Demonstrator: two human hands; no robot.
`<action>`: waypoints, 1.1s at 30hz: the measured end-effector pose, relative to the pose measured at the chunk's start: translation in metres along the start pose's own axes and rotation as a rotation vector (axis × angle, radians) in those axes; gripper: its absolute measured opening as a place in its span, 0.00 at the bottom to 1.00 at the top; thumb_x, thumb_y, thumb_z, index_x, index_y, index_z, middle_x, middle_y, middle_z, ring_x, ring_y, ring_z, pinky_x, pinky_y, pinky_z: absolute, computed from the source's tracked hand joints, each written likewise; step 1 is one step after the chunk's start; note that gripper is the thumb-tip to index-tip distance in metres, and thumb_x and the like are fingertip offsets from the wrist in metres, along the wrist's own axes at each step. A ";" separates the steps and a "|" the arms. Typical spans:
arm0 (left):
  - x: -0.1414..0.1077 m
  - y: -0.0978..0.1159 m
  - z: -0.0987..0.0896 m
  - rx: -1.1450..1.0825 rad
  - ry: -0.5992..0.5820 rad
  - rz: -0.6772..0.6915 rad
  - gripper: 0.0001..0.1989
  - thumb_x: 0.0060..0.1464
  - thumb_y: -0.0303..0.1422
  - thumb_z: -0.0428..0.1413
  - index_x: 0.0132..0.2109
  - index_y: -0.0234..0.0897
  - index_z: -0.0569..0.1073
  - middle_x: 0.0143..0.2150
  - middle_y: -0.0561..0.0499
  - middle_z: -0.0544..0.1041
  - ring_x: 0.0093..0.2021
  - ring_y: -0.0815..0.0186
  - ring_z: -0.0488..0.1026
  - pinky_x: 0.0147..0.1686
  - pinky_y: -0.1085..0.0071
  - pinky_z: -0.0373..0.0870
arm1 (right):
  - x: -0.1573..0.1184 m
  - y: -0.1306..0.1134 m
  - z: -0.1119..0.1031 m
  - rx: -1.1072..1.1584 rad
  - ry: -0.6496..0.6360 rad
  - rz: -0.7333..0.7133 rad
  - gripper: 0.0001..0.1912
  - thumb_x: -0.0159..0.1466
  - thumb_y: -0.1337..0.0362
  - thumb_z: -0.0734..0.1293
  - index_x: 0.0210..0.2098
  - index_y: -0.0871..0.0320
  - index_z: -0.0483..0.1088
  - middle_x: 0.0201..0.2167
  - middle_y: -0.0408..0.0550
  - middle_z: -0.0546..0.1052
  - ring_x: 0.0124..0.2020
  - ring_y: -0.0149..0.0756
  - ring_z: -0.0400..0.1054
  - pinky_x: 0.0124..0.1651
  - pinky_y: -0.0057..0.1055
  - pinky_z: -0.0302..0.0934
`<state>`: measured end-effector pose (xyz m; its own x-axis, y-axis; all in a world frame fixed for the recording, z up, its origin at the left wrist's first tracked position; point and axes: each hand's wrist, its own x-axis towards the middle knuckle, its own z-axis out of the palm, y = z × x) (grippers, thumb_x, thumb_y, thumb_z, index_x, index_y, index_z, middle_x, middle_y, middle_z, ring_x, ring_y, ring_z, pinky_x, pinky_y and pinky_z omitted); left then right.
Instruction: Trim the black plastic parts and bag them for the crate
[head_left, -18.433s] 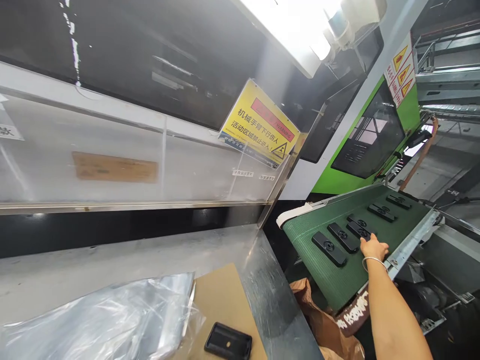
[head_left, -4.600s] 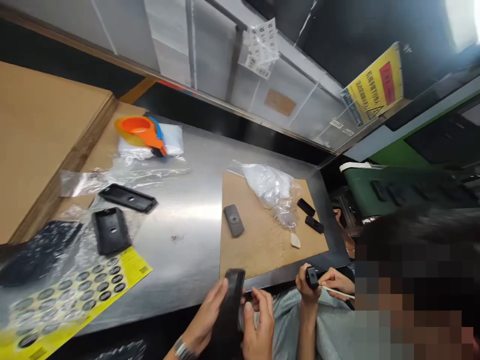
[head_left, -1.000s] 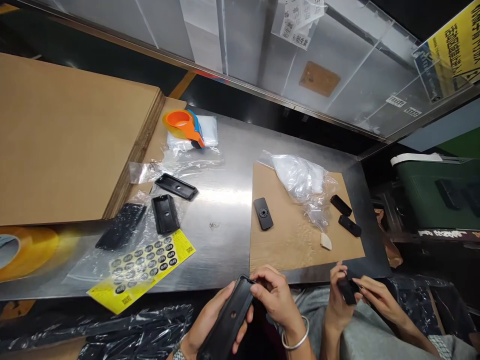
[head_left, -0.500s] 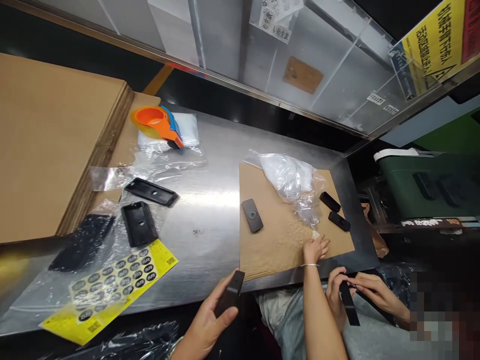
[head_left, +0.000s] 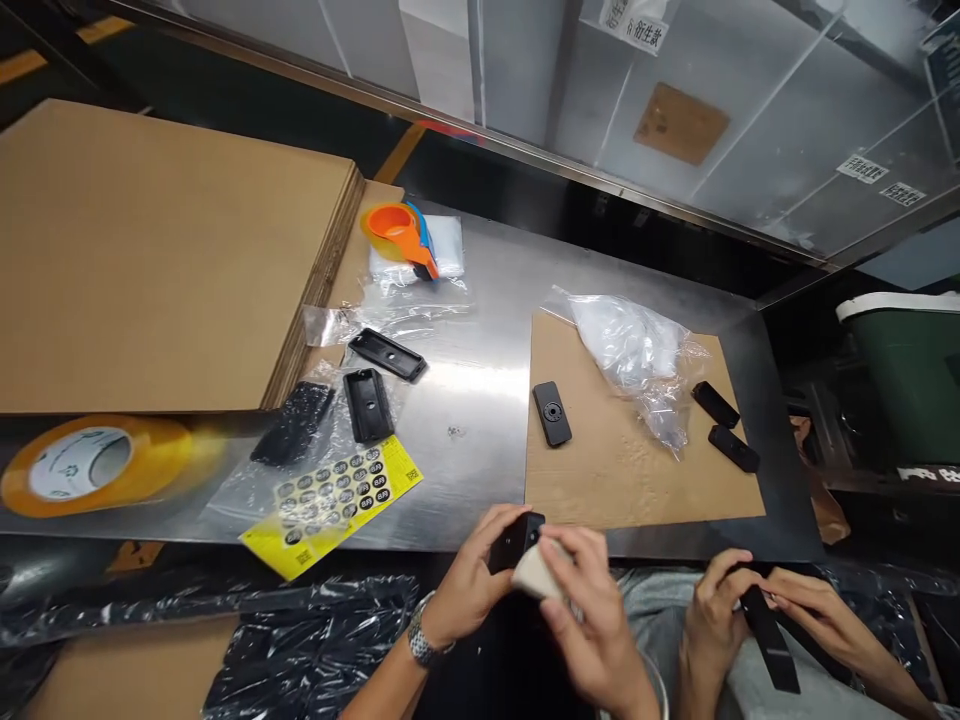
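My left hand (head_left: 465, 590), with a watch on its wrist, is closed around a black plastic case (head_left: 517, 540) just off the table's front edge. My right hand (head_left: 596, 620) grips a beige cloth pad (head_left: 536, 574) and presses it near the case; their exact contact is partly hidden by the fingers. Ahead on the cardboard sheet (head_left: 585, 480) lies a dark case with a round dial (head_left: 553, 413). Two open black shells (head_left: 387, 354) rest to the left, beside a yellow sheet of round stickers (head_left: 397, 482).
A co-worker's hands (head_left: 712, 610) hold a long black part (head_left: 771, 640) at right. Two small black cases (head_left: 733, 448) and a clear plastic bag (head_left: 630, 340) lie on the cardboard. Stacked cardboard (head_left: 172, 270), a tape dispenser (head_left: 401, 238) and a tape roll (head_left: 82, 465) occupy the left.
My right hand has come back from the cardboard sheet to my left hand, bringing the beige pad against the black case. The view has swung left.
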<state>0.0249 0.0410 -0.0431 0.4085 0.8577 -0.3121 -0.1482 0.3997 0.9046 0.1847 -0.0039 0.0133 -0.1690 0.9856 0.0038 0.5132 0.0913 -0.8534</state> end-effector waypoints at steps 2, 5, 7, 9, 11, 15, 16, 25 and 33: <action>-0.006 0.002 0.000 -0.057 -0.036 -0.001 0.23 0.41 0.30 0.61 0.48 0.40 0.70 0.45 0.45 0.66 0.48 0.57 0.62 0.49 0.65 0.58 | 0.002 -0.010 0.005 -0.040 -0.045 -0.074 0.25 0.61 0.68 0.58 0.58 0.51 0.54 0.53 0.52 0.62 0.53 0.43 0.55 0.51 0.46 0.54; -0.017 0.005 -0.001 -0.099 -0.096 0.008 0.26 0.37 0.28 0.62 0.48 0.40 0.70 0.41 0.47 0.65 0.44 0.59 0.63 0.45 0.67 0.61 | 0.003 -0.010 0.007 -0.062 0.040 -0.060 0.25 0.62 0.69 0.56 0.58 0.50 0.53 0.52 0.52 0.62 0.52 0.43 0.54 0.51 0.47 0.53; -0.022 0.006 -0.001 -0.097 -0.087 0.010 0.25 0.39 0.28 0.62 0.48 0.40 0.70 0.41 0.47 0.65 0.43 0.60 0.63 0.44 0.68 0.61 | 0.000 -0.010 0.007 -0.046 0.023 -0.065 0.25 0.61 0.69 0.56 0.58 0.49 0.54 0.52 0.52 0.61 0.52 0.43 0.54 0.50 0.47 0.53; -0.025 0.008 -0.002 -0.080 -0.061 0.000 0.23 0.41 0.29 0.61 0.48 0.41 0.71 0.41 0.47 0.64 0.43 0.61 0.63 0.43 0.69 0.60 | -0.004 -0.012 0.007 -0.025 -0.042 -0.095 0.26 0.61 0.69 0.57 0.58 0.49 0.53 0.52 0.52 0.61 0.52 0.43 0.54 0.50 0.47 0.54; -0.029 0.010 -0.002 -0.075 -0.087 -0.008 0.24 0.40 0.31 0.61 0.48 0.40 0.71 0.41 0.46 0.65 0.43 0.60 0.63 0.44 0.68 0.60 | -0.007 -0.012 0.005 -0.019 -0.044 -0.083 0.25 0.61 0.68 0.58 0.57 0.49 0.54 0.51 0.52 0.61 0.52 0.43 0.54 0.50 0.47 0.54; -0.038 0.012 0.001 -0.295 -0.210 -0.093 0.26 0.39 0.42 0.61 0.46 0.33 0.72 0.38 0.44 0.71 0.41 0.58 0.66 0.43 0.65 0.61 | -0.007 -0.002 0.006 0.063 0.104 0.093 0.20 0.62 0.66 0.57 0.54 0.49 0.60 0.50 0.51 0.62 0.52 0.41 0.55 0.52 0.44 0.53; -0.041 0.012 0.003 -0.399 -0.201 -0.140 0.25 0.42 0.45 0.57 0.45 0.32 0.72 0.37 0.43 0.72 0.39 0.58 0.68 0.41 0.65 0.63 | -0.007 0.001 0.008 0.112 0.141 0.134 0.20 0.63 0.65 0.57 0.54 0.50 0.60 0.50 0.51 0.62 0.52 0.41 0.55 0.52 0.44 0.53; -0.042 0.001 0.029 -0.776 0.233 -0.531 0.17 0.48 0.43 0.54 0.35 0.31 0.72 0.28 0.47 0.74 0.29 0.65 0.71 0.33 0.69 0.67 | -0.026 -0.018 0.042 0.097 0.133 0.062 0.22 0.62 0.66 0.57 0.55 0.47 0.57 0.50 0.51 0.58 0.51 0.41 0.55 0.51 0.45 0.54; -0.035 0.012 0.010 -1.046 0.223 -0.568 0.20 0.52 0.45 0.49 0.31 0.29 0.70 0.26 0.49 0.73 0.27 0.69 0.71 0.38 0.69 0.69 | -0.074 -0.019 0.062 0.166 0.072 -0.166 0.20 0.61 0.56 0.57 0.54 0.44 0.60 0.43 0.52 0.65 0.41 0.40 0.62 0.38 0.38 0.62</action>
<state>0.0180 0.0130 -0.0181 0.5031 0.4704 -0.7250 -0.6965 0.7174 -0.0178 0.1352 -0.0870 -0.0027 -0.1764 0.9671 0.1832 0.3367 0.2342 -0.9120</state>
